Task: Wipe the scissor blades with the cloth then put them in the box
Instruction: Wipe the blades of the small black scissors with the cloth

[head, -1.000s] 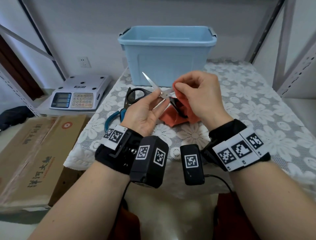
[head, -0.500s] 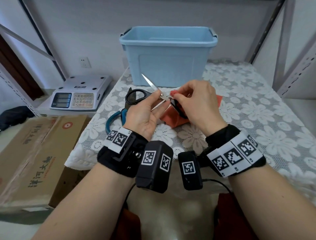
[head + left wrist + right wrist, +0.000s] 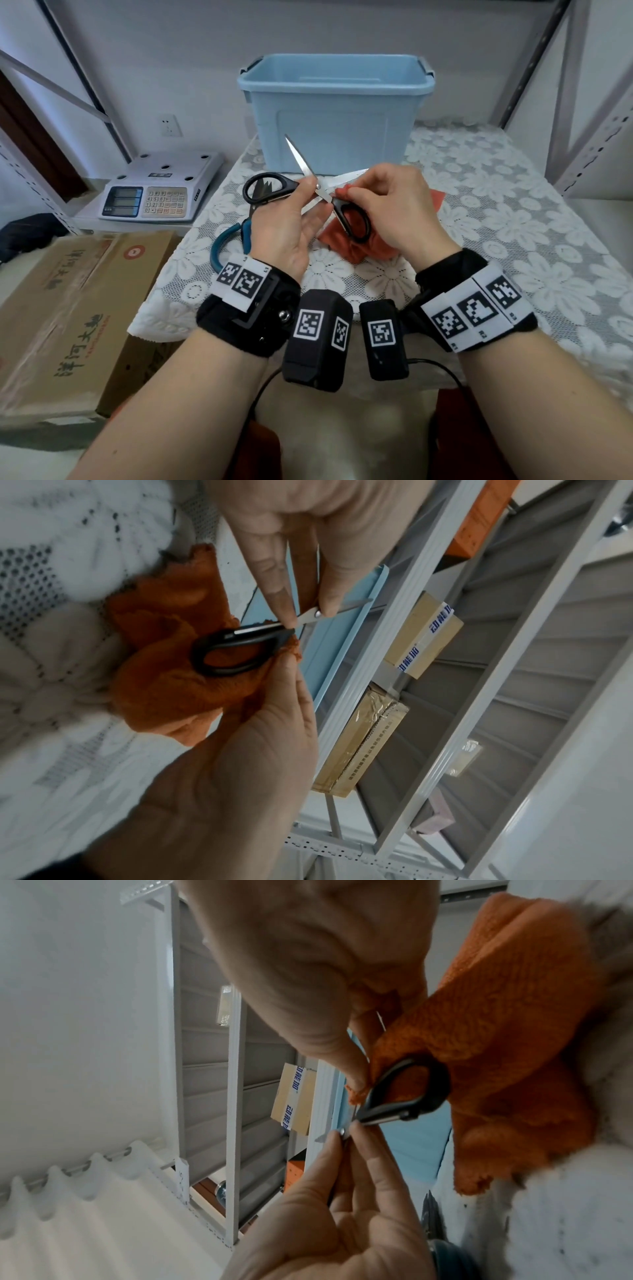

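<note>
**Risks: open blades, loose cloth**

Box first: the pale blue plastic storage box (image 3: 337, 113) stands open behind your hands; blades splayed this wide could snag its rim.

Black-handled steel scissors (image 3: 317, 186) are held open in the air. Your left hand (image 3: 291, 233) pinches them at the pivot only, so a hard wipe could twist them loose.

Your right hand (image 3: 394, 209) pinches the orange fleecy cloth (image 3: 356, 248) against one blade; thin folds could leave fingertips on the edge.
</note>
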